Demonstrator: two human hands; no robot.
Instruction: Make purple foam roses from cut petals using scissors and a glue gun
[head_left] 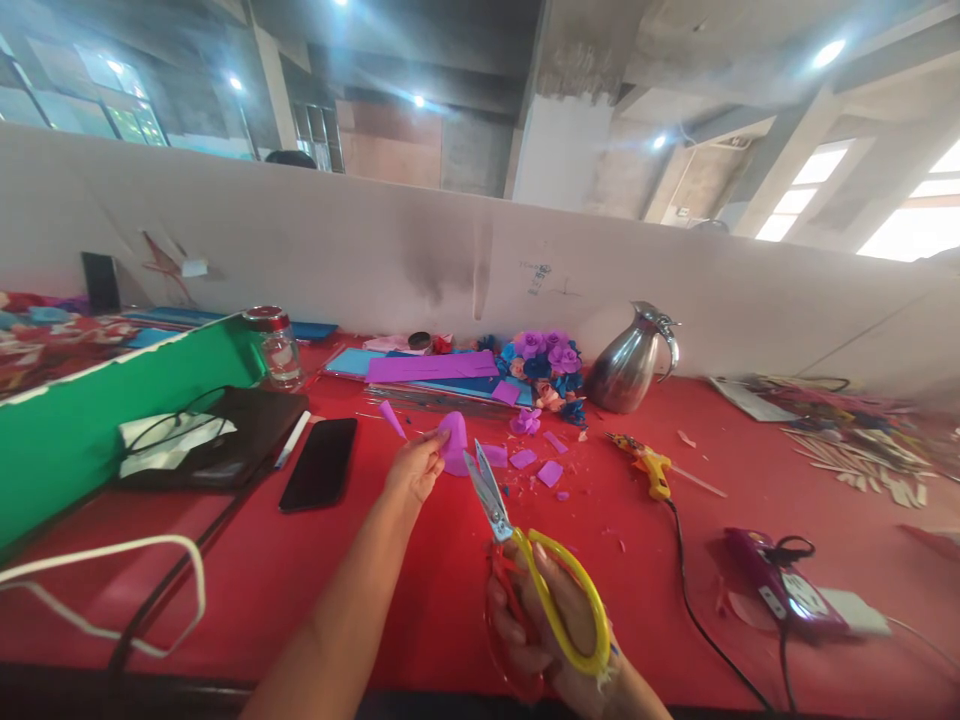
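Observation:
My left hand pinches a curled piece of purple paper above the red table. In my right hand is a pair of scissors with one yellow and one red handle. Their blades are slightly parted, and the tips lie close to the paper's right side. Several small purple paper pieces are scattered just beyond the blades. Behind them, long purple paper strips rest on blue sheets, beside a bunch of purple, blue and pink paper flowers. A single purple flower lies in front of the bunch.
To the right are a yellow glue gun, a steel jug and a purple power strip with cables. Leftward lie a black phone, a pen, a glass jar and a green divider. A white partition runs along the back.

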